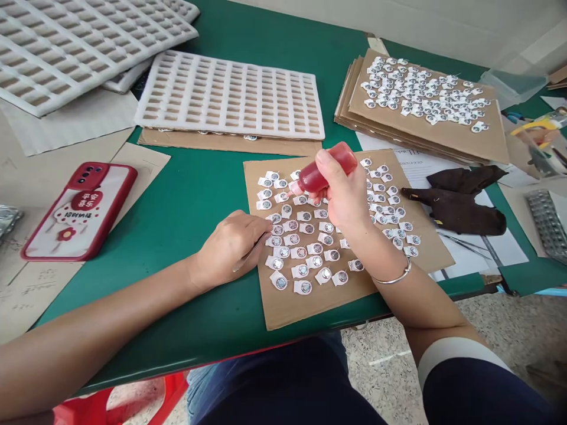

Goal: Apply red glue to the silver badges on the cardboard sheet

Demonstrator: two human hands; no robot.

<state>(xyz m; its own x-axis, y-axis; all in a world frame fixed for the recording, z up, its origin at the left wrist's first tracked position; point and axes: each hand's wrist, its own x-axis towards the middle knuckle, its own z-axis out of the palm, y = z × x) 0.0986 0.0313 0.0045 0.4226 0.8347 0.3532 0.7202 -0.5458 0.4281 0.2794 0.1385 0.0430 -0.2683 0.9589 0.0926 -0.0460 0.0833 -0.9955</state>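
My right hand is wrapped round a small red bottle, tilted so its pale nozzle points down and left at the small round pieces on white tabs. These pieces lie in rough rows on a brown cardboard sheet. My left hand rests at the sheet's left edge, its fingers closed on thin metal tweezers. The tweezers' far end is hidden by the fingers, beside a piece near the left edge.
A red-framed phone lies at the left. White foam grid trays stand at the back left. Stacked cardboard with more pieces sits at the back right, near a dark cloth item and yellow-handled scissors.
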